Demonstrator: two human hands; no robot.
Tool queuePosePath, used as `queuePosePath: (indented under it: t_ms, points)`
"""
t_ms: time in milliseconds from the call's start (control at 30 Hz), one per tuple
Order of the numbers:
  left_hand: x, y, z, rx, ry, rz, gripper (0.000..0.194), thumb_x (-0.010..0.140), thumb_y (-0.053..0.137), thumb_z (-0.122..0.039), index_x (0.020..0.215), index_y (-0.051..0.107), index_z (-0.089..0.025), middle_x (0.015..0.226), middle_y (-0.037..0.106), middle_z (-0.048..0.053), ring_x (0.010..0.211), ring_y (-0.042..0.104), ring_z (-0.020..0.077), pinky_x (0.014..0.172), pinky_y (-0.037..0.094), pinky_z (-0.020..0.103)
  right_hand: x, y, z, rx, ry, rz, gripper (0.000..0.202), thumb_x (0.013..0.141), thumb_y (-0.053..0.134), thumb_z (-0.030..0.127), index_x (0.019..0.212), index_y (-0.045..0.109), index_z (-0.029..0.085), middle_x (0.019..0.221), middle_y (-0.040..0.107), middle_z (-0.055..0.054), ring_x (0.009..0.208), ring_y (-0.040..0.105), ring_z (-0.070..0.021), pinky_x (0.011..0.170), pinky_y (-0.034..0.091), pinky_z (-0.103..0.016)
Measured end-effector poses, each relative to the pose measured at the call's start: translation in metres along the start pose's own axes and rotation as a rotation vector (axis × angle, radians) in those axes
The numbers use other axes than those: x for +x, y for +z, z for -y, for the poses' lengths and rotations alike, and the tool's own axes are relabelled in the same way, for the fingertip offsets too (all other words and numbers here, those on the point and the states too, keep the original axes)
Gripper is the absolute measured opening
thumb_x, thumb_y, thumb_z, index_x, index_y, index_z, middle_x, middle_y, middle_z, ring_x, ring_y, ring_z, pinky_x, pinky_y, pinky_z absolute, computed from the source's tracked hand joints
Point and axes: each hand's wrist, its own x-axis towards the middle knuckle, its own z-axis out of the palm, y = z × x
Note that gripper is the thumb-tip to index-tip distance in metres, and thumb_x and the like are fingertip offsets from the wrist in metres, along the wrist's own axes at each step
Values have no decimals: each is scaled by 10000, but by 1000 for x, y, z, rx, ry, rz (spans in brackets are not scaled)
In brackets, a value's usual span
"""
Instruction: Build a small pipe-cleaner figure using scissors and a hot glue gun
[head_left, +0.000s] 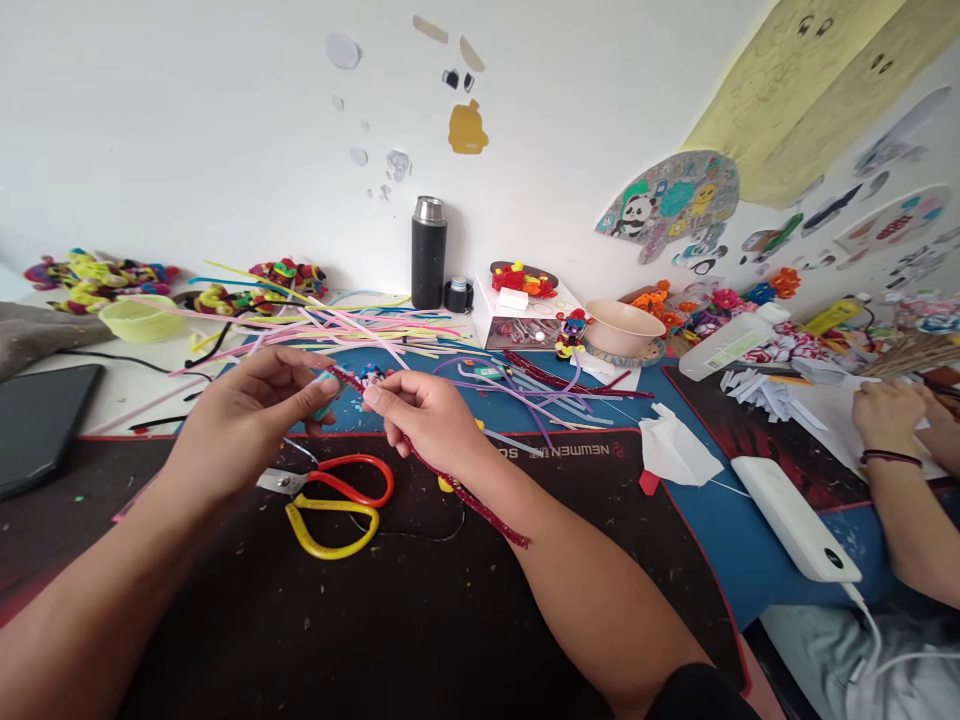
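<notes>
A dark red pipe cleaner (487, 512) runs between my two hands, its loose end trailing below my right wrist. My left hand (259, 405) pinches one part of it, along with something light blue that the fingers mostly cover. With thumb and forefinger, my right hand (420, 410) grips the same pipe cleaner a short way to the right. Just behind the fingers shows a small blue and white bit (371, 373), too small to make out. Below my hands lie scissors (337, 505) with one red and one yellow handle on the black mat (420, 630).
Many coloured pipe cleaners (322, 325) are heaped behind my hands. A black thermos (429, 255) stands by the wall, with a beige bowl (624, 328) further right. A white power bank (795, 520) and another person's hands (889, 415) are at the right; a dark tablet (45, 430) lies left.
</notes>
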Motion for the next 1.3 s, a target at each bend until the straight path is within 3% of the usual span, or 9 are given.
queuePosePath:
  t_ms: [667,1300]
  points:
    - [2,6,-4,-518,-312,5,607,388,1130,-392,879,845,-175,733,758,-7,498,679,117,377,504,157,1,-1,-5,-23,-12,-12,306,972,756,488,928,687,193,586,598,79,446,520,-79,484,400,-222]
    - [2,4,-1,-655,-393,175,502,469,1122,-307,860,850,-150,685,749,10,480,684,115,335,495,118,-1,0,-4,-38,18,11,373,952,774,558,960,682,197,617,617,68,453,530,-85,482,391,-230]
